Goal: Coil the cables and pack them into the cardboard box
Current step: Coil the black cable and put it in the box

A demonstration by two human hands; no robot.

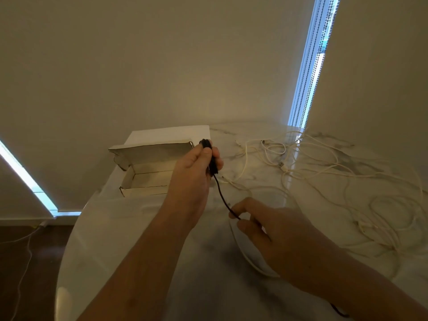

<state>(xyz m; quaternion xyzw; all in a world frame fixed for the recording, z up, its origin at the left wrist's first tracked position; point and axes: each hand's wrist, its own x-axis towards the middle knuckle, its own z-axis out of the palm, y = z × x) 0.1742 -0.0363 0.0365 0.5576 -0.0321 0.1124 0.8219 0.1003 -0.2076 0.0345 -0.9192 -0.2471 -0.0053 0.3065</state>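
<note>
Lower right of frame: right hand point(266, 218), fingers curled, pinching the black cable point(221, 195) between thumb and fingertips. A short dark bit at the bottom right edge may be the same cable's tail; cannot tell. A white rounded object point(252, 258) lies half under this hand, identity unclear.

Centre of frame: the black cable runs taut, up and left, to the left hand point(196, 165). Left hand is closed around a small black coil point(209, 156) held upright, loops showing above the fingers. Judgement: winding of this cable is well along, with free length left.

Just beyond the left hand, centre left: cardboard box point(139, 181) on the marble table point(208, 286), lid flap up. The visible part of the inside shows no cables; the rest is hidden by the hand. Nothing looks packed yet.

Right half of frame, farther back: white cables point(324, 177) spread loose and tangled across the table, none coiled. Judgement: most of the work remains, namely finishing this coil, boxing it, then untangling and coiling the white ones.

Lower left: another white cable point(27, 249) on the dark floor.
</note>
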